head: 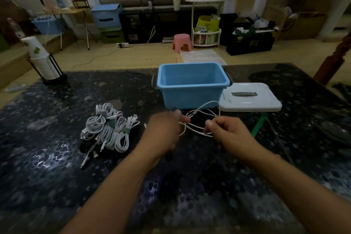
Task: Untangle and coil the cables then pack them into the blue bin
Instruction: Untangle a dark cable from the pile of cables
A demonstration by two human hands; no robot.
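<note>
Head view, only one: both hands up in front of the blue bin (191, 89), working a loose white cable (199, 119) strung between them in several slack loops. Left hand (163, 131) has its grip closed round one end of the loops, thumb and fingers curled on the strands; motion blur there, so exact finger placement is unclear. Right hand (226, 131) pinches the other end, grip clamped on the cable between thumb and forefinger, remaining fingers curled under. Judging by the spread hands and open loops, this is mid-coiling or sizing the loops, holding them apart so the strands lie parallel instead of knotting. The cable hangs above the bench (57, 129), just in front of the bin's near wall, one loop arching up against it. A dark strand seems to run among the white loops, possibly a second cable, can't tell. Bin is open and looks empty from here, set straight ahead, probably so finished coils drop in easily. Its white lid (250, 99) lies flat just right of the bin, touching or nearly so, out of the way of packing. Left of the hands sits a pile of coiled cables (108, 129), mostly white with green ties, some black ones underneath, well apart from the bin, not yet packed. Stack of paper cups (41, 59) in a rack at the far left bench edge.
</note>
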